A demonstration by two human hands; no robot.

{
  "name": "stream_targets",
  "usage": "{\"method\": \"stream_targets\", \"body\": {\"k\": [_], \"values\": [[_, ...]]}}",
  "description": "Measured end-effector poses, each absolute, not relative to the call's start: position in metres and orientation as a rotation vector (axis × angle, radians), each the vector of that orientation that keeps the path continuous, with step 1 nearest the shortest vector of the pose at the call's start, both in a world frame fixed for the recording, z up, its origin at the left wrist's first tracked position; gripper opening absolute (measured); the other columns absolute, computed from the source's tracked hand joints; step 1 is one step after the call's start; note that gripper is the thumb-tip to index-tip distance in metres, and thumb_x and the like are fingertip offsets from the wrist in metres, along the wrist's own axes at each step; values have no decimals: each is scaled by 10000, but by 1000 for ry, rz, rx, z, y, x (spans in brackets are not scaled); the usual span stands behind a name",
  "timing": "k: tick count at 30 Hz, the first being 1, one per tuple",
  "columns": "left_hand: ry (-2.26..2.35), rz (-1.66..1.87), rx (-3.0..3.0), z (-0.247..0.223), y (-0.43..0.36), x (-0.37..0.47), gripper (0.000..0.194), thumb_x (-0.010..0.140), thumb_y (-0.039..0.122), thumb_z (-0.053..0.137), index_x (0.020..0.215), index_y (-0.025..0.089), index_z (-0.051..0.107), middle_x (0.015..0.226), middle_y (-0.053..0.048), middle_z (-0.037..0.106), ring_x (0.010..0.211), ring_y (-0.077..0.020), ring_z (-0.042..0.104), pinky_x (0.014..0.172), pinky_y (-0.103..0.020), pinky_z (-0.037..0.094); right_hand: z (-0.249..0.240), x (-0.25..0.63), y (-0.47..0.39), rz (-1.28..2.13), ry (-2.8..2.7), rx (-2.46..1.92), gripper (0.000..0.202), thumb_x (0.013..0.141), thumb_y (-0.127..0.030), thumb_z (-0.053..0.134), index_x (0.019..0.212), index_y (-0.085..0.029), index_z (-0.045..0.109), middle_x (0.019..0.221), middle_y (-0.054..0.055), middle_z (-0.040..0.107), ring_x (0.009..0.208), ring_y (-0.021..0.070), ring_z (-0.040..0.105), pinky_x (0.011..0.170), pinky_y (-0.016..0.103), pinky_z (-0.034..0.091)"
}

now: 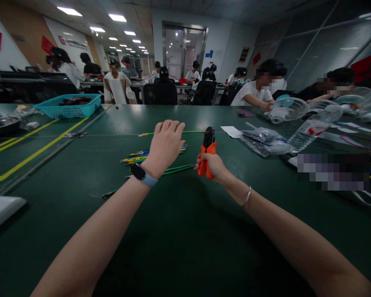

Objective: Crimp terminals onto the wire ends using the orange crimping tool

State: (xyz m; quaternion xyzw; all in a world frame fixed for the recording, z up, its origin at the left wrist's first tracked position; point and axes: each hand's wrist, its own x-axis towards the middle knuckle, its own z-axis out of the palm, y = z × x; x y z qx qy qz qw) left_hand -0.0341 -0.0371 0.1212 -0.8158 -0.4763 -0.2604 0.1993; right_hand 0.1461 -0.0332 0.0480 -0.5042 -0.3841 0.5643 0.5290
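My right hand is wrapped round the orange handles of a crimping tool, whose black head points away from me. Over the wires, my left hand is spread palm down with its fingers apart, and nothing shows in it. A single green-yellow wire lies crosswise behind my left hand and reaches toward the tool head. Under and beside my left wrist lies a bundle of coloured wires with metal lugs. Green wires lie nearer to me, partly hidden by my left arm.
A blue basket stands at the back left. Plastic bags, a paper and a clear bottle lie to the right. White fans and people sit farther back. A white object is at the left edge.
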Motion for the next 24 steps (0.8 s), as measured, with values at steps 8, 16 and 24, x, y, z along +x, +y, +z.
{"method": "stream_targets", "body": {"k": [8,16,24], "values": [[-1272,-692,-2313,84,-4,-41,325,1042,191,424,1323,137,579,1057,-113,709,987,-231,646,915,-363,462,38,143,-34,1161,-1090,-1250,142,641,-112,638,724,-214,584,553,-38,595,519,134,572,515,244,443],[-1286,-733,-2329,88,-7,-44,304,1041,185,452,1311,164,591,1060,-91,693,976,-200,648,770,-284,486,29,145,-29,926,-1292,-1244,155,707,-184,601,858,-218,617,669,-36,616,637,136,572,623,268,458],[-1295,-708,-2344,88,-7,-43,311,1038,183,455,1322,160,581,1082,-91,694,971,-204,649,754,-288,489,21,148,-22,850,-1334,-1223,245,674,-212,594,918,-208,622,852,-6,655,773,158,610,724,301,468]]}}
